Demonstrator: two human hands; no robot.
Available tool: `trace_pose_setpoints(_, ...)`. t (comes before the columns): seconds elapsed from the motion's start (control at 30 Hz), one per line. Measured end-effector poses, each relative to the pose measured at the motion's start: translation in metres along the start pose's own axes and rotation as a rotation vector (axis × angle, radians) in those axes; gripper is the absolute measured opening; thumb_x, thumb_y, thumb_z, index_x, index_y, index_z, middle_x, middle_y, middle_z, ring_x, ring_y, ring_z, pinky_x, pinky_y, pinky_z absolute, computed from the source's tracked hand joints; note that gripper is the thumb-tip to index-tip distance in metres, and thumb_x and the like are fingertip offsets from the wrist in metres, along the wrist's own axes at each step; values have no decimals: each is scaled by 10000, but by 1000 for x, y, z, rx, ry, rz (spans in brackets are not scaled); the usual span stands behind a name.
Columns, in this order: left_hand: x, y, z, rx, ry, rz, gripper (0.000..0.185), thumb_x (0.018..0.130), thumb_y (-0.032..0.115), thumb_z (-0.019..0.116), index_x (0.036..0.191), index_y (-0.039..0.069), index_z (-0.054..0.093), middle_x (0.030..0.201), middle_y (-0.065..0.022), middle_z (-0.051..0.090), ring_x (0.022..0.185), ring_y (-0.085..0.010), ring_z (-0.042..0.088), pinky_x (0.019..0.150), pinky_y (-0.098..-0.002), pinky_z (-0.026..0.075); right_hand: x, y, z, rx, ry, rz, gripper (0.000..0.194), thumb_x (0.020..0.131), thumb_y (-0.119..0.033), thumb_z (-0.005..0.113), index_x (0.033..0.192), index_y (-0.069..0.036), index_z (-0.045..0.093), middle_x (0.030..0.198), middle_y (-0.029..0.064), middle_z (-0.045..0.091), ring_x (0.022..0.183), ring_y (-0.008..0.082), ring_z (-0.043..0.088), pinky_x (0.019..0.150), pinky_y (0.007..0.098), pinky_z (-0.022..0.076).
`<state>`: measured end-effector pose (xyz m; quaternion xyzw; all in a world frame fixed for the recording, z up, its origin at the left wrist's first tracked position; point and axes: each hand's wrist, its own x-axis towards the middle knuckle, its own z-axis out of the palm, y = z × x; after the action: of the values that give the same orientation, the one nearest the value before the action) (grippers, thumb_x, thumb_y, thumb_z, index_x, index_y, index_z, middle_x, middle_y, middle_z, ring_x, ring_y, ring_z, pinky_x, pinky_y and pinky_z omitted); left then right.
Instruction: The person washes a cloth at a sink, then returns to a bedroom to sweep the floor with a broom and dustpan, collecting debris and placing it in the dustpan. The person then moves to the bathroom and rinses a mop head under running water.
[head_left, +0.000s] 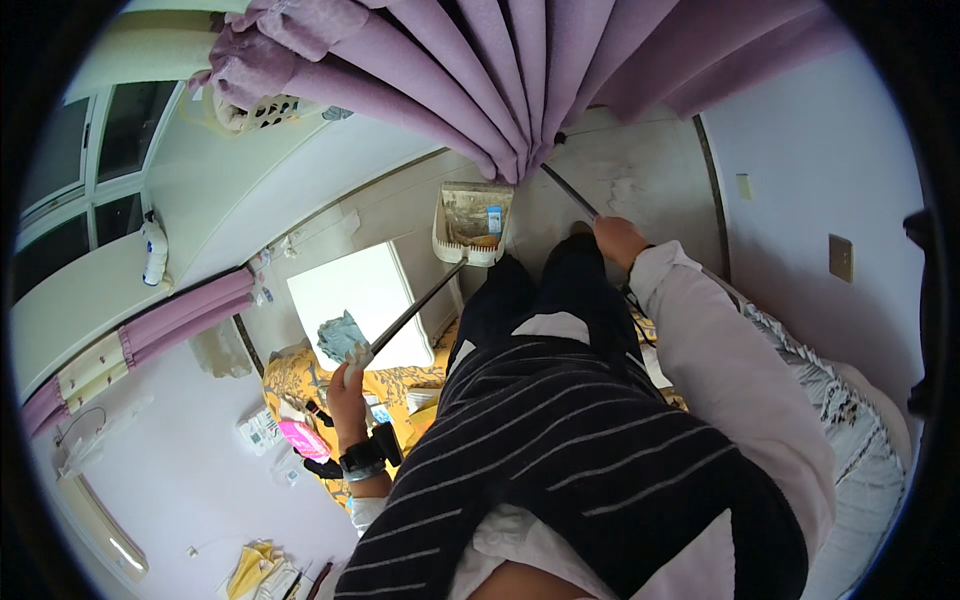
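My left hand (347, 401) grips the pale end of a long dustpan handle (420, 302). At its far end the off-white dustpan (459, 214), with a toothed edge, rests by the floor in front of my feet. Inside it lie a blue-and-white packet (494, 220) and some orange-brown debris. My right hand (620, 241) is closed around a dark pole (570, 190) that slants forward to the hem of a purple curtain (517, 90). The curtain hides the pole's far end.
A white cabinet (375, 296) with a crumpled grey cloth on top stands left of the dustpan handle. Behind it is a yellow patterned cloth (300, 371) carrying several items. A bed (832, 420) is close on my right, beside the wall (795, 187). Litter (289, 246) lies on the floor at left.
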<state>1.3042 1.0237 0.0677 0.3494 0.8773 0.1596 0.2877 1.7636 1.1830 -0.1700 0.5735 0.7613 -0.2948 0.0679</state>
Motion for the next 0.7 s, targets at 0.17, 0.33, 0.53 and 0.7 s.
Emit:
trace_pose_setpoints(0.17, 35, -10, -9, 98, -83, 29, 425, 820, 209, 608, 1150, -52, 552, 1024, -192, 631, 933, -246, 597, 803, -328, 454, -54, 15, -2, -147, -48, 25, 243, 835, -90, 467, 1006, 62, 547, 798, 200, 623, 747, 365, 616, 675, 452, 494)
trace_pose_setpoints(0.33, 56, -9, -8, 60, -144, 42, 429, 826, 230, 605, 1160, -36, 556, 942, -166, 628, 833, -214, 579, 737, -321, 452, -134, 26, -12, -53, 58, 146, 341, 805, -91, 478, 1132, -4, 514, 811, 209, 621, 743, 398, 602, 689, 486, 471)
trace_pose_setpoints(0.53, 82, -12, -6, 63, -139, 97, 432, 822, 251, 604, 1150, -27, 565, 961, -182, 628, 874, -243, 586, 773, -334, 444, -202, 56, 5, 158, 74, 479, 467, 774, -153, 529, 1229, -67, 476, 928, 268, 599, 877, 410, 579, 738, 498, 445)
trace_pose_setpoints(0.7, 91, -4, -8, 64, -90, 124, 415, 809, 225, 614, 1133, -31, 572, 969, -186, 633, 893, -243, 592, 788, -325, 445, -195, 125, 41, 459, 82, 629, 366, 810, -177, 522, 1139, -18, 525, 914, 243, 611, 767, 380, 580, 661, 462, 459)
